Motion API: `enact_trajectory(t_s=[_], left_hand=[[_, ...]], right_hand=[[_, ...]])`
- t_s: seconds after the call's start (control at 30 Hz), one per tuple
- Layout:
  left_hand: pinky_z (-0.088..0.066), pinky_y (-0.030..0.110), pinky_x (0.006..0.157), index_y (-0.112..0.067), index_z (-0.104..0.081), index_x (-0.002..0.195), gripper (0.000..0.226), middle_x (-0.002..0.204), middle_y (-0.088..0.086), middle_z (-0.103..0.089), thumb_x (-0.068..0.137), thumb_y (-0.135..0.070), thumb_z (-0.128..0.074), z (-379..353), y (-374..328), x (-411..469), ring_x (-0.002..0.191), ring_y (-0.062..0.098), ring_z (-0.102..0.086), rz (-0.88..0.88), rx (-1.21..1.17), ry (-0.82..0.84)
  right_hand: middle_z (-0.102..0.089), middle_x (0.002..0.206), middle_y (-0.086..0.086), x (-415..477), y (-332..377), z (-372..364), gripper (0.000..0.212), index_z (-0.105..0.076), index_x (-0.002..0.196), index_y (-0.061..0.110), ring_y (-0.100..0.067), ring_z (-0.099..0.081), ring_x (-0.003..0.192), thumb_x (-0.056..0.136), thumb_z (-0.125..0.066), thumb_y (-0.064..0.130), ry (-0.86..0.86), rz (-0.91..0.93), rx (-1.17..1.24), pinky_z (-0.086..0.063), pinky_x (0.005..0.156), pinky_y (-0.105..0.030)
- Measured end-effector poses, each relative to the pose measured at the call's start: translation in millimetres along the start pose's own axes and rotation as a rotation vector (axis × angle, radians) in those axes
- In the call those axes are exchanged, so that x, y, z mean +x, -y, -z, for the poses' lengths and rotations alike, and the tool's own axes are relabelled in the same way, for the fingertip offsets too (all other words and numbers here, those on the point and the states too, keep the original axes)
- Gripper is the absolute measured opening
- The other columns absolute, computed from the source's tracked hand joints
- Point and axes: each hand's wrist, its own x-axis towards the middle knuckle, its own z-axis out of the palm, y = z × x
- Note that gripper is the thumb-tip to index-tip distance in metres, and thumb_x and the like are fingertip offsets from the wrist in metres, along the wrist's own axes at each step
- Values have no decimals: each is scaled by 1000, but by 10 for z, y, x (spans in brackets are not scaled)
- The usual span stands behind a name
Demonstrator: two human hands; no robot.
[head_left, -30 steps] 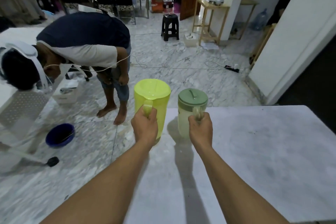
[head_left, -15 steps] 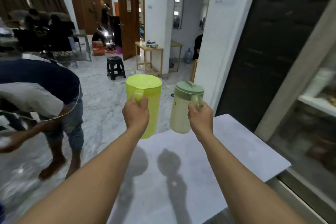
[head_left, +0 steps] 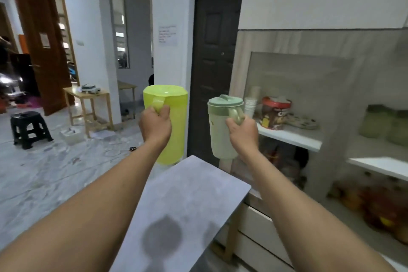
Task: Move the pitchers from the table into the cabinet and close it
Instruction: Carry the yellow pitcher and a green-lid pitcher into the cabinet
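My left hand (head_left: 155, 125) grips the handle of a bright yellow-green pitcher (head_left: 171, 126), held upright in the air past the far corner of the grey table (head_left: 183, 205). My right hand (head_left: 242, 131) grips the handle of a pale green lidded pitcher (head_left: 220, 130), also upright and off the table. The cabinet (head_left: 320, 86) stands open at the right, its white shelf (head_left: 291, 136) just beyond the pale pitcher.
On the cabinet shelf stand stacked cups (head_left: 251, 106), a red-lidded jar (head_left: 276, 115) and a plate (head_left: 303, 121); green jars (head_left: 373, 121) sit further right. A dark door (head_left: 214, 62) is behind the pitchers. A black stool (head_left: 28, 128) and wooden side table (head_left: 88, 104) stand at left.
Both pitchers have been lifted off the table and carried rightward. My view has swung from the floor and a bent-over person to the open cabinet.
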Motion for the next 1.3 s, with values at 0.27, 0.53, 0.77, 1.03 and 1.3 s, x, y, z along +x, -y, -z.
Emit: enact_trajectory(t_s=[0.27,0.53,0.77,1.03,1.3], left_hand=[[-31,31,55,-9,-52,66,36,67,7,-54,93,-33,-52,-1019,-948,-793,61,23,-48,-119,-102,233],[-39,35,59,-1,-61,73,37,66,7,-58,92,-31,-53,-1825,-1823,-1768,63,26,-53,-186,-259,408],[-28,36,50,-11,-48,62,33,56,3,-43,90,-28,-55,-2404,-2431,-2591,53,22,-37,-204,-362,521],[-35,36,57,-13,-49,59,37,56,5,-48,90,-31,-55,-3096,-2857,-3273,58,25,-44,-244,-440,672],[-34,35,56,-9,-50,63,34,55,2,-44,88,-31,-56,-3946,-3021,-3642,57,24,-41,-203,-494,752]], right_hand=[[-60,67,2,153,76,1687,14,-61,75,15,-15,-54,60,85,-65,24,-273,6,-99,-37,51,-28],[-66,77,-1,73,-13,3184,12,-61,82,18,-17,-61,69,90,-63,26,-469,-7,-124,-44,56,-29],[-62,73,1,-71,-79,4268,10,-60,81,18,-16,-55,63,87,-63,25,-601,-29,-192,-36,52,-28],[-67,80,-2,-88,-284,5156,14,-65,90,12,-13,-59,68,89,-63,26,-744,-46,-255,-42,56,-27],[-68,78,-2,210,-676,5696,15,-66,87,12,-14,-60,67,87,-63,27,-832,-106,-300,-38,53,-27]])
